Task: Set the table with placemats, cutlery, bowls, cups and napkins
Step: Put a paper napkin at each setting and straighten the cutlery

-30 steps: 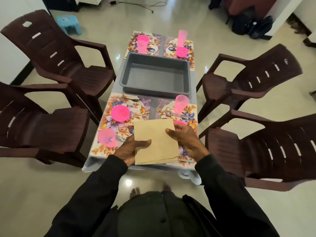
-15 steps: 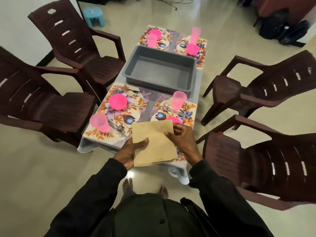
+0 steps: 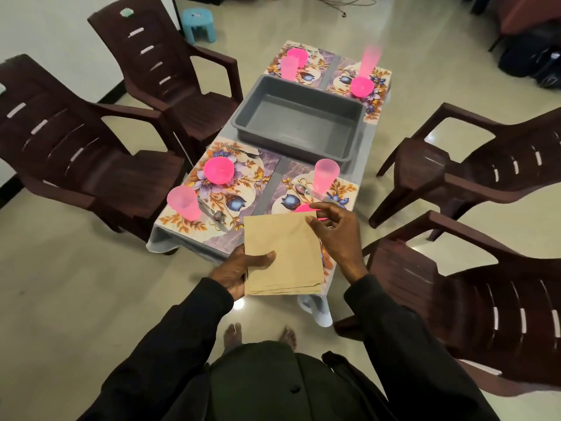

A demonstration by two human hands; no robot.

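Note:
A stack of tan napkins [image 3: 282, 256] is held over the near edge of the small table [image 3: 365, 138]. My left hand [image 3: 243, 268] grips the stack from below, thumb on top. My right hand [image 3: 334, 232] pinches the top napkin at its far right corner. Four floral placemats lie on the table. The near left placemat [image 3: 243, 208] carries a pink bowl [image 3: 218, 170], a pink cup [image 3: 183, 202], a fork and a spoon. The near right placemat [image 3: 343, 189] carries a pink cup [image 3: 325, 176], a spoon and a pink bowl [image 3: 303, 208] mostly hidden behind the napkins.
A grey tub [image 3: 299, 117] sits mid-table with nothing in it. The two far placemats each hold a pink bowl and cup. Four dark brown plastic chairs [image 3: 91, 153] ring the table. A blue stool [image 3: 198, 24] and dark bags stand farther back on the floor.
The view has shifted so the table sits further left. My right hand's fingers have moved up to the top napkin's far corner and pinch it; my left hand keeps its hold.

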